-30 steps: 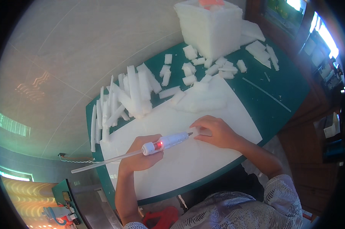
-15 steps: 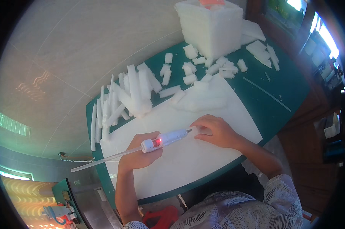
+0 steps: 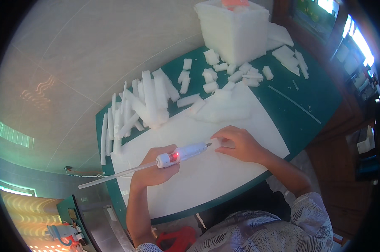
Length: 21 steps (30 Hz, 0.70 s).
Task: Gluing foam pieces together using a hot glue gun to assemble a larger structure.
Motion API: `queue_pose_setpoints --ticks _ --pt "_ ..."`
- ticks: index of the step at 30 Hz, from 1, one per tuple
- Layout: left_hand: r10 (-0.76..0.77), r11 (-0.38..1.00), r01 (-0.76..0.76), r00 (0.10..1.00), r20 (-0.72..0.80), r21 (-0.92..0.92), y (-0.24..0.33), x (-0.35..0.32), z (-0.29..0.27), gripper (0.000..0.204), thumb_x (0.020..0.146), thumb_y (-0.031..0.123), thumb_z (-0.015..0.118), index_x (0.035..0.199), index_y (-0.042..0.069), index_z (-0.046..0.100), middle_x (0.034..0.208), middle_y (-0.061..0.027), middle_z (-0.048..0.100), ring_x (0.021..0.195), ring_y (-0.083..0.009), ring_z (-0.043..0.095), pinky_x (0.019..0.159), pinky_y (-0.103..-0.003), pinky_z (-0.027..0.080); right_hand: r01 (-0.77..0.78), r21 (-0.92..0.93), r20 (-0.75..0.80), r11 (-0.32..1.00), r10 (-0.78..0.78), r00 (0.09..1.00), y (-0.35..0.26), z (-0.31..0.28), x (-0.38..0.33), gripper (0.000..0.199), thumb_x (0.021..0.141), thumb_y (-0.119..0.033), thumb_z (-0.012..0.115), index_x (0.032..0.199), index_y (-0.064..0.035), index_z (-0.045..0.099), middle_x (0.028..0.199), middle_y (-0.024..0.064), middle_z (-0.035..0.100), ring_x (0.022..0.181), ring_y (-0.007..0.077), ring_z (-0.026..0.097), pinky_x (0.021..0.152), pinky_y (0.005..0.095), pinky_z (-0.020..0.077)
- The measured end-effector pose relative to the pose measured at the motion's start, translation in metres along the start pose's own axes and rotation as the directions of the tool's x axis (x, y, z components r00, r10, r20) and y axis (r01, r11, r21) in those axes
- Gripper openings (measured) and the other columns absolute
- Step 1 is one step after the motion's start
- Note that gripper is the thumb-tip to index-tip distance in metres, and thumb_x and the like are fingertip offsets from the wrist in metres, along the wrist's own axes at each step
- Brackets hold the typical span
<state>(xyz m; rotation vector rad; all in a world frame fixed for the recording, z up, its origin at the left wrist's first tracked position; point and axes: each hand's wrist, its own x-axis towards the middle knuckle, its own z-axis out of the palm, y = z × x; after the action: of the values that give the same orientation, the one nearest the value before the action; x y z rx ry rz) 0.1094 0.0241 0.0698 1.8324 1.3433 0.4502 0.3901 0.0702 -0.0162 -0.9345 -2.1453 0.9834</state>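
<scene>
My left hand (image 3: 156, 170) is wrapped round a white pen-shaped hot glue gun (image 3: 192, 150) with a red light glowing near its rear. A long clear glue stick (image 3: 114, 175) runs out of its back end, over my left wrist toward the table's left edge. The gun's metal tip points right, at the fingers of my right hand (image 3: 241, 145). Those fingers are curled in a pinch round a small white piece (image 3: 216, 144), which looks like foam and blends into the white board (image 3: 186, 185) below. Its outline is hard to make out.
On the green table (image 3: 301, 101), long foam strips (image 3: 150, 96) stand and lean at the left. Small foam blocks (image 3: 210, 75) are scattered behind the board, before a big white foam block (image 3: 236, 31). A loose glue stick (image 3: 295, 104) lies at the right.
Hardly anything differs. Both hands and the glue gun keep their places, and the whole view has shifted very slightly.
</scene>
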Motion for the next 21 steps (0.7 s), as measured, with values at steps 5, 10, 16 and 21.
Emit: queue_pose_setpoints --ticks 5,10,16,21 --pt "0.035 0.996 -0.040 0.997 -0.072 -0.078 -0.010 -0.009 -0.005 0.011 0.074 0.008 0.067 0.079 0.004 0.058 0.064 -0.0070 0.054 0.057 -0.0148 0.051 0.055 -0.030 0.041 -0.020 0.015 0.037 1.000 0.020 0.999 0.001 -0.001 0.001 0.035 0.084 -0.022 0.074 0.115 -0.0086 0.065 0.106 0.0134 0.065 0.091 0.0276 0.062 0.080 0.0377 0.0510" --pt "-0.009 0.971 -0.023 0.991 -0.133 -0.239 -0.026 -0.031 -0.021 0.013 0.072 0.006 0.069 0.082 0.003 0.062 0.065 -0.0032 0.059 0.061 -0.0105 0.054 0.057 -0.027 0.043 -0.043 0.035 0.029 0.998 0.042 0.999 -0.001 -0.001 0.002 0.035 0.083 -0.020 0.075 0.115 -0.0077 0.065 0.107 0.0138 0.065 0.092 0.0289 0.063 0.082 0.0377 0.0514" --pt "-0.097 0.867 -0.051 0.959 -0.268 -0.496 -0.047 -0.059 -0.033 0.017 0.072 -0.001 0.066 0.088 0.000 0.063 0.082 -0.0096 0.069 0.079 -0.0173 0.069 0.065 -0.027 0.049 -0.088 0.050 0.012 0.995 0.087 0.996 -0.007 -0.004 0.000 0.032 0.082 -0.016 0.075 0.111 -0.0056 0.066 0.110 0.0141 0.066 0.099 0.0312 0.063 0.087 0.0373 0.0523" --pt "-0.187 0.826 -0.004 0.941 -0.281 -0.563 -0.065 -0.079 -0.030 0.021 0.072 -0.003 0.066 0.092 0.001 0.062 0.080 -0.0070 0.067 0.083 -0.0171 0.069 0.066 -0.027 0.049 -0.074 0.074 0.003 0.995 0.074 0.997 -0.005 -0.002 0.001 0.032 0.081 -0.016 0.076 0.111 -0.0056 0.066 0.110 0.0141 0.066 0.101 0.0314 0.063 0.088 0.0372 0.0521"
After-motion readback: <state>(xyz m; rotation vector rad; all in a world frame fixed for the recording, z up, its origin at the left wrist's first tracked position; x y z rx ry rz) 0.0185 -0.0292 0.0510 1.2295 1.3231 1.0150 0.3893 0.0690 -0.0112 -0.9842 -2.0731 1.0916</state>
